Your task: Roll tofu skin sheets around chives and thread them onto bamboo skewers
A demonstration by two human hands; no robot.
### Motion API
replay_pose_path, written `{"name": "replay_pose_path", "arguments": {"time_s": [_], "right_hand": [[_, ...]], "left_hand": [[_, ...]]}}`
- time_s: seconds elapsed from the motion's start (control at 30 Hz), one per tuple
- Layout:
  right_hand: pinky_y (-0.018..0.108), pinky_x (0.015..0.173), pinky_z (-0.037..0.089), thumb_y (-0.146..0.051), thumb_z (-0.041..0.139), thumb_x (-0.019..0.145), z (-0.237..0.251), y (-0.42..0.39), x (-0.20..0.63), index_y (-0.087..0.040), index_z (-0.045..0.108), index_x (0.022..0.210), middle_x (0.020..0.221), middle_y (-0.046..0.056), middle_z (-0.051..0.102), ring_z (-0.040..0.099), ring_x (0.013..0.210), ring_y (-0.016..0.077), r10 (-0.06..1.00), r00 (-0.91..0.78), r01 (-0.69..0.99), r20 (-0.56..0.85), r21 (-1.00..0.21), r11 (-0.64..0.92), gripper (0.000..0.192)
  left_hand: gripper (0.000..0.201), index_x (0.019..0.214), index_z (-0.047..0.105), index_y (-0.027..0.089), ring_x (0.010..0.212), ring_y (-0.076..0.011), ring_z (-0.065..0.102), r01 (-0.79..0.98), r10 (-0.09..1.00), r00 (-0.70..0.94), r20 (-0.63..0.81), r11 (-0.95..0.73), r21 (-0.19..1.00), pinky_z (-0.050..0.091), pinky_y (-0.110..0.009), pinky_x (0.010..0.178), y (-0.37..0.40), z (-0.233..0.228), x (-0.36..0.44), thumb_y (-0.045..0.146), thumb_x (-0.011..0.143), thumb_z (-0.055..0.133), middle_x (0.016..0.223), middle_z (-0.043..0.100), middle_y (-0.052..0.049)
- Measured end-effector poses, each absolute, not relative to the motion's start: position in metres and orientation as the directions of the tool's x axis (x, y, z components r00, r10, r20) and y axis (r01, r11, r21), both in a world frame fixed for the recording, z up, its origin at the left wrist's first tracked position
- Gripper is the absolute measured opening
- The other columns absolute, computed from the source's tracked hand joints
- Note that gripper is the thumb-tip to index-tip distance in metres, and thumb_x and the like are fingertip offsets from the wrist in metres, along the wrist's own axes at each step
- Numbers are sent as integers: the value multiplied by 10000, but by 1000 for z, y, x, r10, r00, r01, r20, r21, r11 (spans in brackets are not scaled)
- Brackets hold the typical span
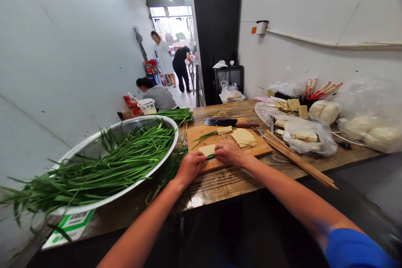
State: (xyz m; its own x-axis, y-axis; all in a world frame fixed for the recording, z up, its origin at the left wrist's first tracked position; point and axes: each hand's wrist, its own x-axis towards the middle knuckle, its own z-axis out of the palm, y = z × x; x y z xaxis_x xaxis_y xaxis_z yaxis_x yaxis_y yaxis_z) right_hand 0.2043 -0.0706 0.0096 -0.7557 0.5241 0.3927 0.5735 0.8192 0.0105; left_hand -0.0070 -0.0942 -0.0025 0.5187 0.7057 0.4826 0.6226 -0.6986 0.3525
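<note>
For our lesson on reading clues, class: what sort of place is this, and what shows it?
Probably the preparation corner of a small food shop: a metal basin heaped with what look like garlic chives, a cleaver on a wooden cutting board, and a bundle of thin wooden skewers.

cutting board (194, 131), wooden: one. at its near side: left hand (190, 165) and right hand (230, 153), pinching green stalks (210, 156) at a pale sheet (207, 150). on it: sheet stack (244, 137); stalk-filled roll (225, 130). along its far edge: cleaver (217, 122), dark. to its left: metal basin (92, 144), heaped with long greens (125, 163). to its right: wooden sticks (297, 157), bundled.
</note>
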Motion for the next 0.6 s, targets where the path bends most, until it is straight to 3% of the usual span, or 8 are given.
{"name": "replay_pose_path", "arguments": {"time_s": [0.07, 0.13, 0.23, 0.33, 0.47, 0.6], "right_hand": [[252, 668, 331, -196, 443, 878, 4, -70, 206, -161, 652, 777, 802, 40, 615, 492, 734, 135, 498, -771, 566, 398, 69, 821, 235], [270, 690, 334, -198, 421, 890, 1, -70, 208, -154, 637, 831, 809, 47, 603, 487, 760, 150, 458, -808, 542, 370, 162, 825, 229], [292, 694, 337, -202, 387, 903, 3, -71, 208, -125, 608, 896, 826, 66, 585, 476, 780, 167, 417, -864, 488, 282, 267, 831, 235], [303, 686, 337, -204, 372, 905, 13, -74, 205, -108, 600, 884, 832, 82, 573, 472, 786, 174, 421, -889, 458, 183, 294, 839, 248], [317, 680, 335, -136, 387, 874, 23, -80, 195, -94, 618, 816, 827, 110, 582, 483, 801, 191, 456, -884, 463, 102, 319, 827, 242], [326, 686, 340, -154, 444, 840, 22, -79, 191, -91, 634, 783, 818, 124, 593, 494, 815, 209, 453, -889, 452, 71, 302, 839, 208]], "left_hand": [[199, 831, 694, 185, 778, -136, 571, 631, 698, 498, 515, -699, 337, 452, -251, 741, -95, -8, -9, 201, 851, 497, 842, 653, -38], [217, 834, 682, 180, 802, -143, 563, 644, 664, 554, 501, -724, 247, 455, -264, 757, -96, -7, -11, 203, 870, 468, 853, 647, -42], [248, 890, 653, 164, 843, -160, 545, 619, 591, 703, 395, -782, 69, 457, -282, 771, -98, 3, -12, 205, 898, 409, 872, 625, -56], [255, 925, 627, 154, 876, -165, 533, 576, 542, 785, 299, -817, -32, 454, -279, 784, -98, 14, -13, 224, 912, 381, 885, 605, -61], [283, 873, 617, 148, 845, -153, 528, 551, 521, 818, 246, -831, -74, 443, -267, 769, -97, 20, -14, 214, 924, 346, 856, 599, -51], [253, 843, 625, 154, 807, -145, 532, 567, 539, 801, 261, -823, -41, 435, -263, 751, -99, 22, -11, 272, 906, 410, 827, 601, -44]]}}
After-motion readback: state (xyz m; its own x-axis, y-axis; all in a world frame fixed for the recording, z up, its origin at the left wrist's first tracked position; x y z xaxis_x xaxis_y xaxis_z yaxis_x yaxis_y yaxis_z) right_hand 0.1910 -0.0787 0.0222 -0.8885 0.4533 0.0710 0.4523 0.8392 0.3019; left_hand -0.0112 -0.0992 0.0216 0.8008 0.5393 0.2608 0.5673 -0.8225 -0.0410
